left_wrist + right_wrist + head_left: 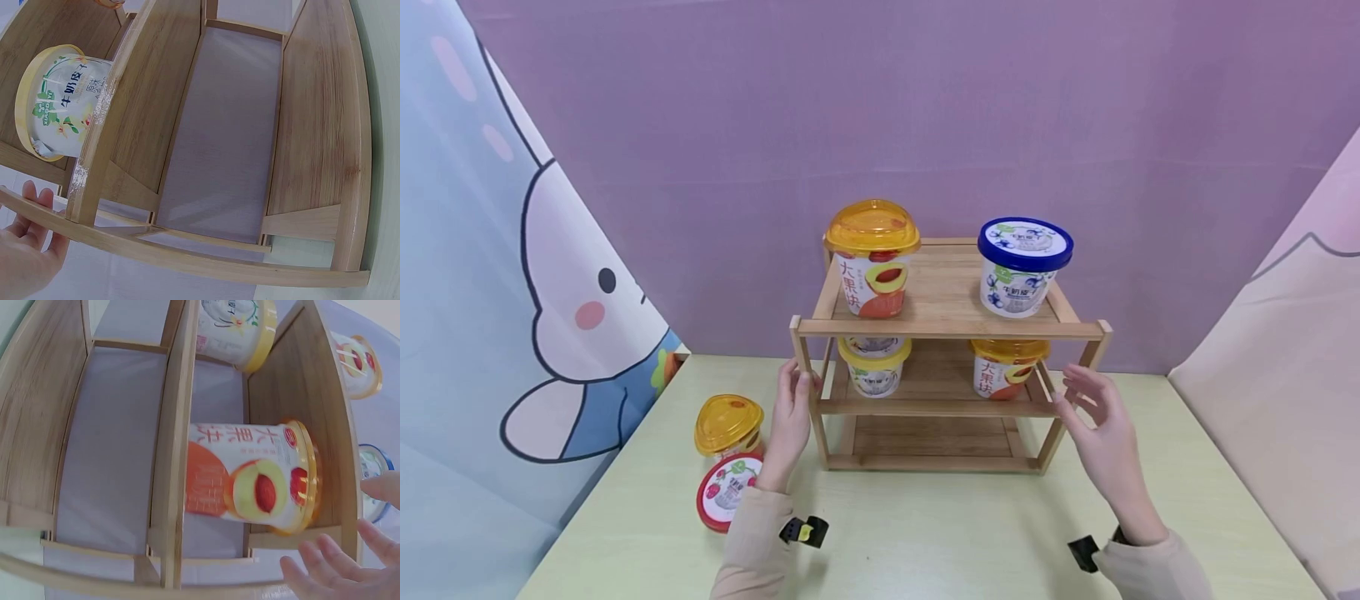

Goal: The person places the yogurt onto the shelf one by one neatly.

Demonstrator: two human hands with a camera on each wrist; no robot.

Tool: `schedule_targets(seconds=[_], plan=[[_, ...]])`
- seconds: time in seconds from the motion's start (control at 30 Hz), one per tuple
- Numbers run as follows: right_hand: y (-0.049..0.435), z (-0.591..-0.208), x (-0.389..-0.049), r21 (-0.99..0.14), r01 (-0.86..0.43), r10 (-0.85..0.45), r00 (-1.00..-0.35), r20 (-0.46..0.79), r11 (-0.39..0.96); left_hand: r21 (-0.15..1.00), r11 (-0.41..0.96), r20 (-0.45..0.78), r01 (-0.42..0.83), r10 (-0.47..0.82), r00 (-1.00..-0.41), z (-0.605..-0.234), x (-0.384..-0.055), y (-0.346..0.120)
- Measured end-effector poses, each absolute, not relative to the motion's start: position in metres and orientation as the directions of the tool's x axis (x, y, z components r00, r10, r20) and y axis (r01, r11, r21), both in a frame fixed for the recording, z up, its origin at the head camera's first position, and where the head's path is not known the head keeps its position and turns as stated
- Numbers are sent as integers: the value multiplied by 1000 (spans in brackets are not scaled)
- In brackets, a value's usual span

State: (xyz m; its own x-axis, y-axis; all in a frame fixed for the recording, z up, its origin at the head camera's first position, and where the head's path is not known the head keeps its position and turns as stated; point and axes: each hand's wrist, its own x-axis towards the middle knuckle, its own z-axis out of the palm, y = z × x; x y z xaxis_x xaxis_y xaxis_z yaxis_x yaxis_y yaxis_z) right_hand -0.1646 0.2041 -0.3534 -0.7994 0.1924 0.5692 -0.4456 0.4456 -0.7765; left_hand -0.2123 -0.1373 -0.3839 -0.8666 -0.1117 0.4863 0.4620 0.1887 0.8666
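A three-tier wooden rack stands on the table. My left hand holds its left front post, fingers behind the wood and thumb on the near side. My right hand is beside the right front post with fingers spread, holding nothing. On the top shelf are an orange-lidded cup with fruit print at left and a blue-lidded cup at right. The middle shelf carries a yellow-lidded cup at left and another orange-lidded fruit cup at right, close to my right fingers.
Left of the rack, an orange-lidded cup and a red-lidded cup are on the pale table, the red one partly behind my left forearm. A purple cloth hangs behind the rack. Printed cloths flank the table.
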Motion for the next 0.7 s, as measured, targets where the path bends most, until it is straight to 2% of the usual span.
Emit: schedule_targets(seconds=[0.17,0.4,0.57,0.63,0.7], plan=[[215,-356,-162,-777,-493,270,-746,609,391,867,200,482,457,-104,-870,-371,-202,-133],[230,-363,-167,-826,-449,383,-736,559,342,876,178,469,447,-105,-877,-370,-202,-133],[236,-364,-173,-874,-457,435,-762,480,165,879,167,467,448,-100,-879,-372,-204,-134],[248,-377,-184,-873,-482,411,-783,467,75,879,166,466,448,-95,-880,-371,-204,-134],[271,-409,-208,-844,-535,363,-782,507,26,878,166,466,448,-94,-880,-371,-204,-134]])
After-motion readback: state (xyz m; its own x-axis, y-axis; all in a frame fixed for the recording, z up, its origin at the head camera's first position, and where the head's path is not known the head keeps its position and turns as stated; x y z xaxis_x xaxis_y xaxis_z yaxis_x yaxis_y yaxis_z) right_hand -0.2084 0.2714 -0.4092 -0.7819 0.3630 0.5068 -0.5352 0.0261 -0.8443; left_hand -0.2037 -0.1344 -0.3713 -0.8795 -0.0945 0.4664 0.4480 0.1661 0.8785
